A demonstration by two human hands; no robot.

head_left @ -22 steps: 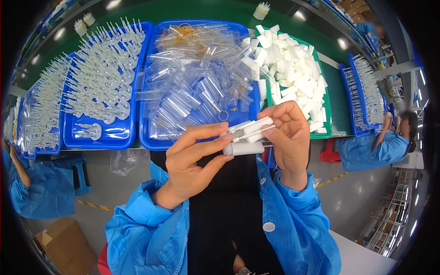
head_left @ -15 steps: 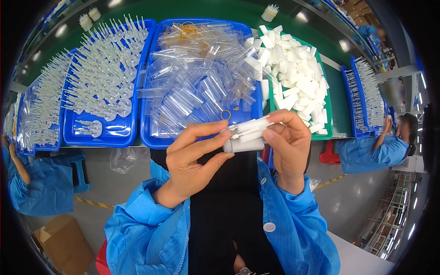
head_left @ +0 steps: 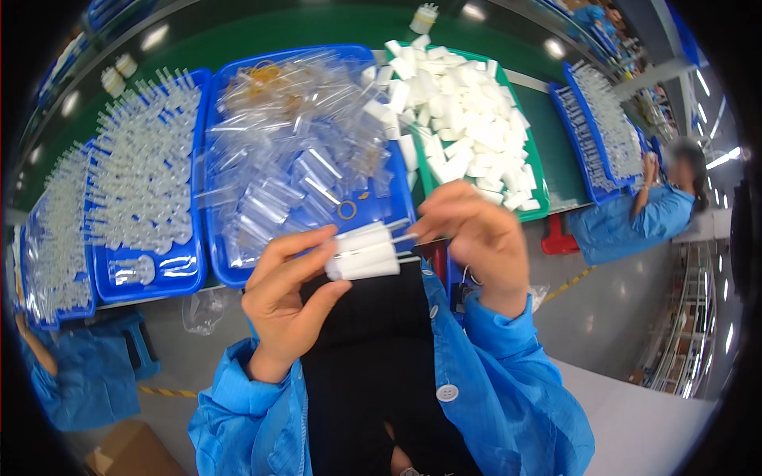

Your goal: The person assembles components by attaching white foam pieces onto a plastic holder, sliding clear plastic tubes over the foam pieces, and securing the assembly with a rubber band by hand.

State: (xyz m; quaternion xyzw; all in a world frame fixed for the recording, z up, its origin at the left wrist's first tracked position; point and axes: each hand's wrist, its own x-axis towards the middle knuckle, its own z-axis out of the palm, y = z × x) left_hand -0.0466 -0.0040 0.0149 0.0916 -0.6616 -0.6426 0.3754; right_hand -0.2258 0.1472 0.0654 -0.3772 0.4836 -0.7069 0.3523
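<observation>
My left hand (head_left: pixel 282 309) pinches the base of a pronged plastic part (head_left: pixel 333 268) between thumb and fingertips, in front of the blue tray. White foam blocks (head_left: pixel 373 252) are lodged among its thin prongs, whose tips stick out to the right. Close by those tips hovers my right hand (head_left: pixel 488 242), its fingers bent and smeared by motion. Whether they touch a prong or hold anything cannot be made out.
A blue tray (head_left: pixel 225 270) holds clear plastic sleeves, with rubber bands among them. More pronged parts (head_left: pixel 151 174) crowd the trays at left. White foam blocks (head_left: pixel 468 119) heap in a green tray. A co-worker (head_left: pixel 635 218) sits at right; another person's sleeve (head_left: pixel 79 373) shows at left.
My right hand has come off the foam blocks and drawn right to the prong tips. My left hand still grips the pronged part. The view has turned and shifted somewhat.
</observation>
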